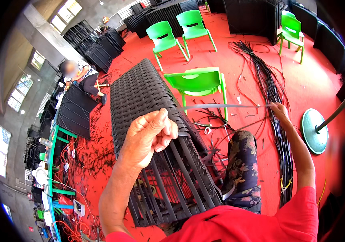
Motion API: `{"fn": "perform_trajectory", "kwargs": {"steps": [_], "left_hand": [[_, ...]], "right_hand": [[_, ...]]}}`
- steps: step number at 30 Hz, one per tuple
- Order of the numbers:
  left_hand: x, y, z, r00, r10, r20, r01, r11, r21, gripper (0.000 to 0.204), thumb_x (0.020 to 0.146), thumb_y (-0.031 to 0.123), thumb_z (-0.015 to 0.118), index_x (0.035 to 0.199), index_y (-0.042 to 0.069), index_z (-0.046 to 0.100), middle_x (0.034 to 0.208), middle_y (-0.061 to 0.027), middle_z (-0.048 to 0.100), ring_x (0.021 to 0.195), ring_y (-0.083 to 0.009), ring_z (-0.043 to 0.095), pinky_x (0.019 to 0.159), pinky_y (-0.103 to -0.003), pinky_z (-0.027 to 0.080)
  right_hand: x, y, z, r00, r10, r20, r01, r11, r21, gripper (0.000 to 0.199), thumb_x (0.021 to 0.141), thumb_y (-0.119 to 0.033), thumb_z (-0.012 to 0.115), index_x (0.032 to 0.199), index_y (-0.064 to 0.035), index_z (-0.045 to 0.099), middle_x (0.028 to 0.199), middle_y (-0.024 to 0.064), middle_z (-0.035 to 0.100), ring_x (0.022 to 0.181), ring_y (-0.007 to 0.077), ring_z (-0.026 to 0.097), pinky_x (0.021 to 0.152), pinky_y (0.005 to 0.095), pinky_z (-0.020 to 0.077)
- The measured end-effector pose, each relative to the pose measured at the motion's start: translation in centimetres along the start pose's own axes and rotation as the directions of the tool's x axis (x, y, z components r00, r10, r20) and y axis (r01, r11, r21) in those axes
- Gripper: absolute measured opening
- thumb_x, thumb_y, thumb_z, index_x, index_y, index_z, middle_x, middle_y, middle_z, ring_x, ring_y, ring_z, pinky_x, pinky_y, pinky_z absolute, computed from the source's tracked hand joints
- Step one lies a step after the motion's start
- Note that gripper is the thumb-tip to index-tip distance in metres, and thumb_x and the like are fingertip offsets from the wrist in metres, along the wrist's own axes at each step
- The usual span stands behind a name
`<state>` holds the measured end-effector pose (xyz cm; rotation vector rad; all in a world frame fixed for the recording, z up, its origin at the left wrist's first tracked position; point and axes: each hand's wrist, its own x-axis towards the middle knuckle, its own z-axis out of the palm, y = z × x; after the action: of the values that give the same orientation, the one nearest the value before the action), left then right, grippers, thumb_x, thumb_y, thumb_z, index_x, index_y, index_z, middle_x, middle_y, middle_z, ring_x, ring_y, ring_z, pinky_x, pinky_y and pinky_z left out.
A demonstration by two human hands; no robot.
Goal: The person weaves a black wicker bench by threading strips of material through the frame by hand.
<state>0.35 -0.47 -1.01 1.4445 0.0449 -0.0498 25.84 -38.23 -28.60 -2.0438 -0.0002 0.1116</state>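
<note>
A dark woven frame (140,94) of flat plastic strips leans across my lap. Its far part is tightly woven, while the near part shows bare lengthwise strips (172,179) with gaps. My left hand (150,135) is closed above the edge of the weave, thumb pressed to the curled fingers; whatever they pinch is hidden. Out to the right, my right hand (279,112) grips the end of a flat grey strip (228,106). That strip stretches taut from beside the frame, passing in front of a green chair (196,82).
A long bundle of black strips (275,133) lies on the red floor to my right, near a round green base (315,131) with a pole. More green chairs (162,36) stand ahead. At left, another person (77,74) sits by dark panels (75,111) and a green-framed table (53,161).
</note>
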Motion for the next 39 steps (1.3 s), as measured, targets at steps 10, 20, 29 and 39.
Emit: {"fn": "perform_trajectory", "kwargs": {"steps": [10,20,29,39], "left_hand": [[0.0,0.2,0.0,1.000,0.014,0.008,-0.014,0.998,-0.065,0.034,0.091,0.033,0.045,0.068,0.008,0.048,0.067,-0.0057,0.049,0.052,-0.0072,0.043,0.041,-0.017,0.030],[-1.0,0.1,-1.1,0.999,0.040,-0.020,-0.042,0.995,-0.087,0.035,0.090,0.035,0.047,0.065,0.010,0.048,0.064,-0.0029,0.050,0.049,-0.0066,0.045,0.040,-0.017,0.030],[-1.5,0.5,-1.0,0.992,0.058,-0.110,-0.070,0.992,-0.108,0.035,0.089,0.037,0.047,0.066,0.010,0.048,0.063,-0.0024,0.049,0.048,-0.0079,0.046,0.039,-0.018,0.032],[-2.5,1.3,-3.3,0.974,0.134,-0.183,-0.172,0.963,-0.210,0.032,0.090,0.038,0.045,0.072,0.011,0.043,0.066,-0.0009,0.043,0.046,-0.0064,0.039,0.038,-0.017,0.030]], "right_hand": [[-3.3,25.1,-20.2,0.907,0.067,-0.416,-0.315,0.762,-0.566,0.051,0.089,-0.044,0.040,0.060,-0.0030,0.044,0.045,0.0102,0.045,0.029,0.0209,0.046,0.025,0.0363,0.0336],[-3.8,25.4,-22.4,0.918,0.374,-0.130,-0.112,0.560,0.821,0.021,0.082,-0.007,0.052,0.102,-0.0030,0.051,0.083,0.0089,0.053,0.075,0.0191,0.057,0.067,0.0317,0.0527],[1.4,22.6,-17.2,0.880,0.364,-0.304,0.303,0.061,0.951,0.011,0.083,0.001,0.047,0.091,0.0091,0.046,0.088,0.0121,0.051,0.081,0.0222,0.054,0.082,0.0341,0.0493],[-6.2,40.9,-26.8,0.903,0.382,-0.198,0.114,0.230,0.966,0.012,0.080,-0.010,0.049,0.082,0.0012,0.049,0.075,0.0080,0.050,0.068,0.0175,0.050,0.062,0.0237,0.0458]]}}
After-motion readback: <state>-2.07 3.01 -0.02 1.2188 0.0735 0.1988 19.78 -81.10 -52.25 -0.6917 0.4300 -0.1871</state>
